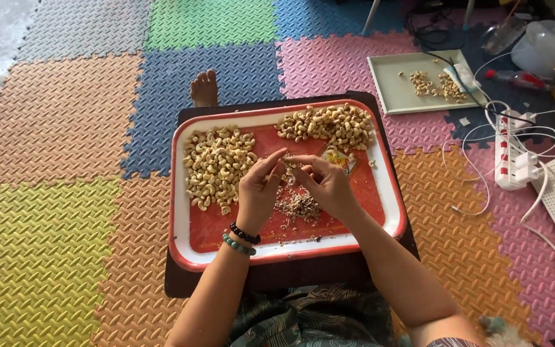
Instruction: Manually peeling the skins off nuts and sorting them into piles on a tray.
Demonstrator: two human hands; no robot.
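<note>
Nut: one cashew (288, 160) pinched above the red tray (380, 199), between both hands.
Left hand (258, 189): fingertips closed on the cashew.
Right hand (325, 183): fingertips closed on it too.
Handling: likely light, hard, brittle; best held at the ends, gently.
Nearby: peeled pile (216, 164), second pile (329, 125), skin scraps (297, 205).

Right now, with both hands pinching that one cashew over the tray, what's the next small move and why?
Probably finish stripping the skin, then drop the nut on the pale pile at left. The left hand and right hand meet on a single cashew right above the heap of skin flakes on the red tray, while darker nuts wait in the far pile.
</note>
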